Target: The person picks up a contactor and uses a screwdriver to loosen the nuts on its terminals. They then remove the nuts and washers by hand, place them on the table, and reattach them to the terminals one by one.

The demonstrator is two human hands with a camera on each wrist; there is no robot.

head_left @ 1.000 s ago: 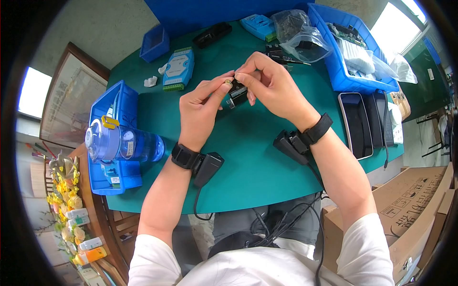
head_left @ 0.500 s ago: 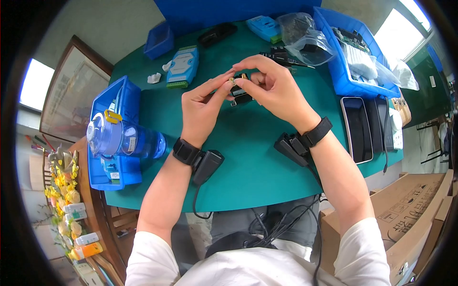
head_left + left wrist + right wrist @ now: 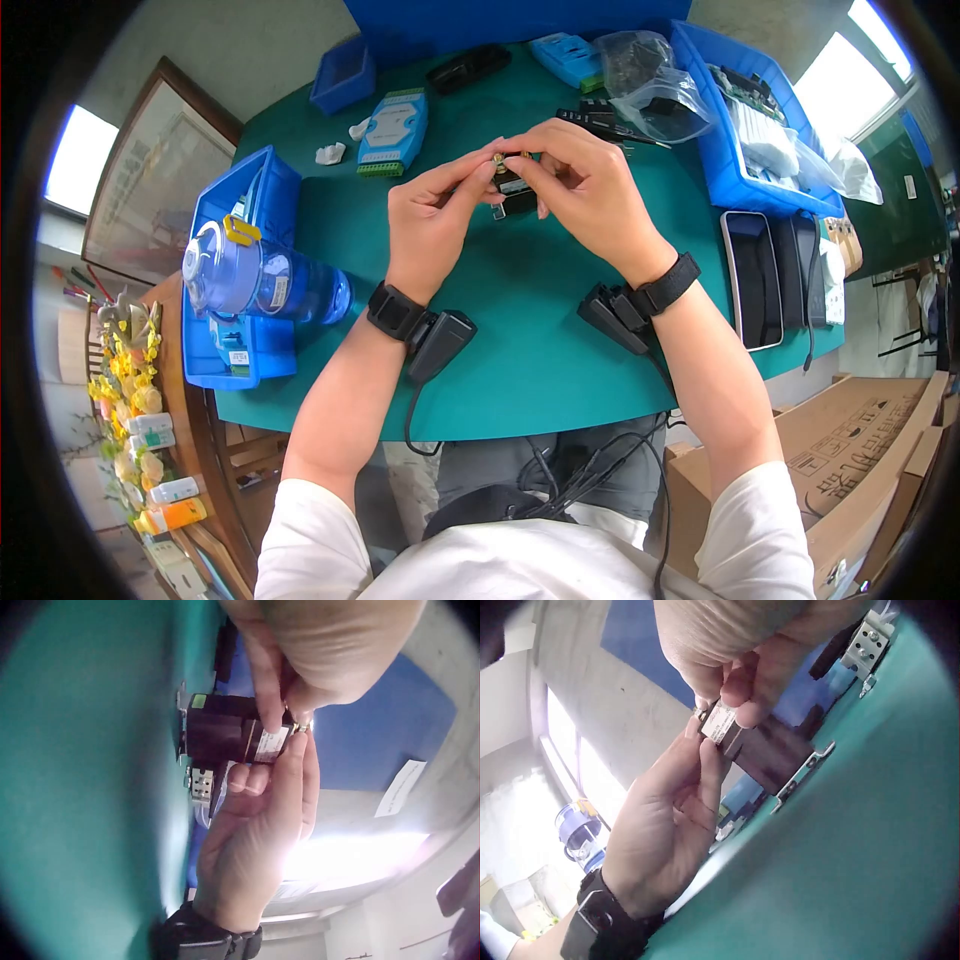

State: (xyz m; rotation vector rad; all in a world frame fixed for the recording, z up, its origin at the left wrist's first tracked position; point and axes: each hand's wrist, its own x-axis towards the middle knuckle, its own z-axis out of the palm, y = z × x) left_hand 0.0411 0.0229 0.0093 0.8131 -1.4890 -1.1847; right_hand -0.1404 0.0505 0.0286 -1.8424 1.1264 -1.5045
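Both hands meet over the back half of the green table, around a black box [image 3: 214, 739] with a white label [image 3: 720, 722]. A metal bracket [image 3: 802, 776] sits on the end of the box nearest the table. At the opposite end is a small brass connector [image 3: 499, 160]. My left hand [image 3: 425, 220] pinches at this connector with thumb and forefinger. From the other side my right hand [image 3: 600, 190] brings its thumb and forefinger to the same connector, and its other fingers curl against the box. The fingers hide part of the connector.
On the left, a blue water bottle [image 3: 270, 280] lies across a blue bin [image 3: 270, 360]. A blue-and-white module [image 3: 393, 135] lies beyond the left hand. Behind the right hand are black parts [image 3: 605, 122] and plastic bags [image 3: 665, 105]. A loaded blue crate [image 3: 735, 185] and a phone-like slab [image 3: 752, 280] stand right.
The fingertips have shifted around the brass connector, and the right hand's lower fingers have moved against the box. The black box has tilted slightly. The head view has shifted a little.
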